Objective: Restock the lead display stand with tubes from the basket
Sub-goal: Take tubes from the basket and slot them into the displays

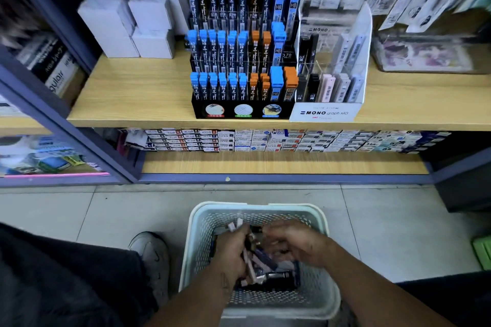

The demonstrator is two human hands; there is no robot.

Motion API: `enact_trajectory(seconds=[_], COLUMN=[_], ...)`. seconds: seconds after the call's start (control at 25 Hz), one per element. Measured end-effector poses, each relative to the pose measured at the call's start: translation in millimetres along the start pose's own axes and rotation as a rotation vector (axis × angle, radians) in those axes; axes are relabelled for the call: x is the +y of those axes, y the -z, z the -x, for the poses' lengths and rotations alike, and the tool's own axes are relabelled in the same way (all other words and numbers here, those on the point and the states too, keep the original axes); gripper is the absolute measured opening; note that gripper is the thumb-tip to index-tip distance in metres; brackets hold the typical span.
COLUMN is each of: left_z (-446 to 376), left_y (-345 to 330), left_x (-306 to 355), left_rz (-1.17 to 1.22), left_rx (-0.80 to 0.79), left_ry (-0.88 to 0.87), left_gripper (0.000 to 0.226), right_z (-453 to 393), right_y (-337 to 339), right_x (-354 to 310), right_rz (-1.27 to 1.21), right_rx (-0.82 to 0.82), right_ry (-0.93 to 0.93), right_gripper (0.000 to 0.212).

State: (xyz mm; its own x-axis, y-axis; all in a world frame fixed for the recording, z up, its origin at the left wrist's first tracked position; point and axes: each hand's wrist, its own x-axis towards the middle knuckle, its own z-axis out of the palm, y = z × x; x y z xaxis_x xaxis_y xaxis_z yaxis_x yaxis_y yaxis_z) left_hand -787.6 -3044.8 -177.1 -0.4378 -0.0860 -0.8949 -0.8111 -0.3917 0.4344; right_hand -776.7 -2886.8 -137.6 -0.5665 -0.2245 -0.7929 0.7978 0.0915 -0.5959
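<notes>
Both hands work deep in the pale basket [259, 210] at six o'clock: the left hand [230, 248] is curled round a bundle of lead tubes [255, 260], its grip clamped; the right hand [297, 244] sorts alongside, grip unclear. The blue-and-orange-capped lead display stand [243, 45] waits at twelve o'clock.

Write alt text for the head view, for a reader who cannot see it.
Both hands reach into a pale perforated basket on the tiled floor: the left hand holds a bunch of lead tubes, the right hand sorts beside it. Above, a black lead display stand sits on a wooden shelf.
</notes>
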Motion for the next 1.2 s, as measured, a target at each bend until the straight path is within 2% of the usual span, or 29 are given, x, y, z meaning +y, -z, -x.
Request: enact_trajectory(seconds=[0.08, 0.12, 0.24, 0.4, 0.6, 0.72, 0.8, 0.96, 1.04, 1.12, 1.2], left_z=[8.1, 12.0, 16.3, 16.6, 3.3, -7.5, -12.8, -3.1, 14.1, 38.0, 66.4], left_y=[1.2, 1.9, 3.4, 2.1, -2.7, 2.4, 6.7, 11.2, 13.2, 10.9, -0.2], left_x=[2.5, 3.9, 2.8, -3.3, -8.2, -11.5, -13.3, -10.6, 0.4, 18.4, 44.0], left_rz=[-0.003, -0.010, -0.047, -0.054, 0.043, 0.013, -0.098, -0.346, -0.453, -0.536, -0.551], left_rx=[-0.025, -0.029, -0.001, 0.004, -0.036, 0.010, 0.021, -0.139, -0.253, -0.391, -0.515], left_ry=[-0.034, -0.052, -0.119, -0.118, 0.004, -0.049, -0.098, -0.118, -0.068, -0.033, -0.077], left_gripper=[0.010, 0.014, 0.015, 0.010, 0.011, 0.005, 0.005, 0.015, 0.010, 0.007, 0.008], right_z=[7.6, 11.7, 14.3, 6.6, -8.5, -6.6, -3.6, 8.5, 19.4, 33.3, 50.3], right_y=[-9.3, -16.8, -34.9, -41.4, -44.9, -45.3, -38.0, -21.9, -13.0, -5.0, 1.4], right_x=[-2.0, -2.1, -2.0, 1.8, 3.0, -9.5, -23.6, -46.3, -50.1, -53.0, -60.8], right_rz=[0.030, 0.048, 0.067, 0.180, 0.392, 0.612, 0.739, 0.634, 0.568, 0.518, 0.408], right_rx=[-0.121, -0.168, -0.206, -0.015, 0.225, 0.099, 0.023, 0.154, 0.073, -0.119, -0.348], right_ry=[-0.089, -0.105, -0.052, 0.045, 0.176, 0.105, 0.066, 0.060, -0.032, -0.127, -0.131], right_gripper=[0.052, 0.053, 0.026, 0.019, 0.010, 0.019, 0.022, 0.019, 0.024, 0.031, 0.035])
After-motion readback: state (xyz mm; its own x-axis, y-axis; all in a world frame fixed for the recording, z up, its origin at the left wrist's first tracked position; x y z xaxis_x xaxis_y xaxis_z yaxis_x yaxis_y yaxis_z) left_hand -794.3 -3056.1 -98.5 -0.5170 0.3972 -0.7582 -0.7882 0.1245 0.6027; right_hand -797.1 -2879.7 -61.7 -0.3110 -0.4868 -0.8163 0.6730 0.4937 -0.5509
